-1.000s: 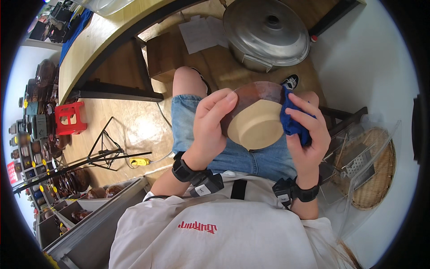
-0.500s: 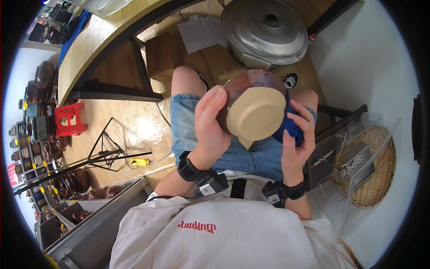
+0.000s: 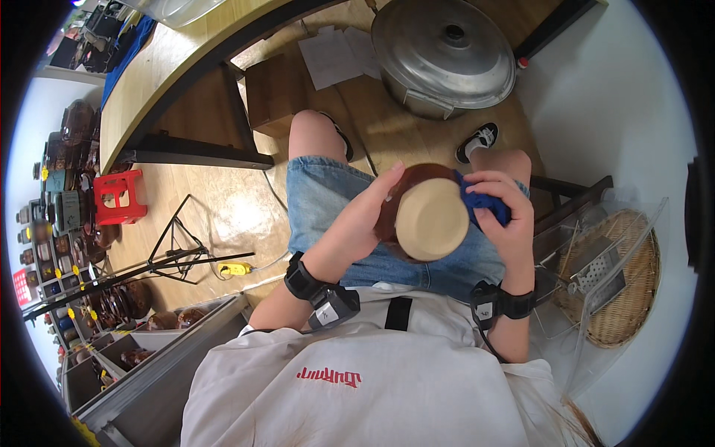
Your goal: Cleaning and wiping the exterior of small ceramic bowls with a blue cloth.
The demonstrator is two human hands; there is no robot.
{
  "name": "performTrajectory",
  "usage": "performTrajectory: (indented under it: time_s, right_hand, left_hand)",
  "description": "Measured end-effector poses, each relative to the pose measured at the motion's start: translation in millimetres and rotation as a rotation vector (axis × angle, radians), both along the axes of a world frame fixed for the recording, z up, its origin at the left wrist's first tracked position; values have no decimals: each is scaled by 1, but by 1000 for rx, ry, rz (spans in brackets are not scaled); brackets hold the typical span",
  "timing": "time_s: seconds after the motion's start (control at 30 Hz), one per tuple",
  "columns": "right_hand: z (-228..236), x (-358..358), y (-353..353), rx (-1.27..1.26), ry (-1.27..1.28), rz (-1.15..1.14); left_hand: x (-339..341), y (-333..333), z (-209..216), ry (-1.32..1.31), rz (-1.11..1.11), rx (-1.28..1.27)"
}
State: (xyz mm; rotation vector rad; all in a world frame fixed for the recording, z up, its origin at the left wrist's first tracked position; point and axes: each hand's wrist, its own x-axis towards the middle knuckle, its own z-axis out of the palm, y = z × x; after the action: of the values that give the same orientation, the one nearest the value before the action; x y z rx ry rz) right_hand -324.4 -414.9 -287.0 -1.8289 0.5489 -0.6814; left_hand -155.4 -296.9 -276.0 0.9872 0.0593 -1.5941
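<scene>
A round ceramic pot [image 3: 392, 217], brown-glazed with a bare beige base facing me, is held above my lap. My left hand [image 3: 370, 212] grips its left side, the thumb showing along the upper left rim and the other fingers hidden behind it. In my right hand [image 3: 510, 208] a bunched dark blue cloth [image 3: 488, 207] is pinched between thumb and fingers. That cloth presses against the pot's right edge. The pot's opening is turned away and out of sight.
A large lidded metal pot [image 3: 439, 59] stands on the floor ahead, beside papers [image 3: 329, 61] and a brown box [image 3: 274, 93]. A wooden table [image 3: 160, 82] curves at the left, near a red stool [image 3: 121, 197]. At the right sits a wicker basket [image 3: 633, 298].
The ceramic pot has come lower and closer to my body, tilted so its base looks smaller. My right hand has shifted right and slightly up with the cloth.
</scene>
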Motion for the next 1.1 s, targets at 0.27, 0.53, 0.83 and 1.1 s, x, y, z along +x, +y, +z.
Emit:
performTrajectory:
  time_s: [0.27, 0.53, 0.83, 1.1]
  right_hand:
    - [22, 6, 0, -115, 45, 75]
    - [31, 21, 5, -275, 15, 70]
    - [11, 24, 14, -215, -62, -103]
    - [-22, 27, 49, -190, 28, -9]
  left_hand:
    - [2, 1, 2, -120, -121, -25]
    - [6, 1, 9, -302, -128, -84]
    - [2, -3, 5, -317, 63, -100]
    - [24, -13, 17, -325, 345, -287]
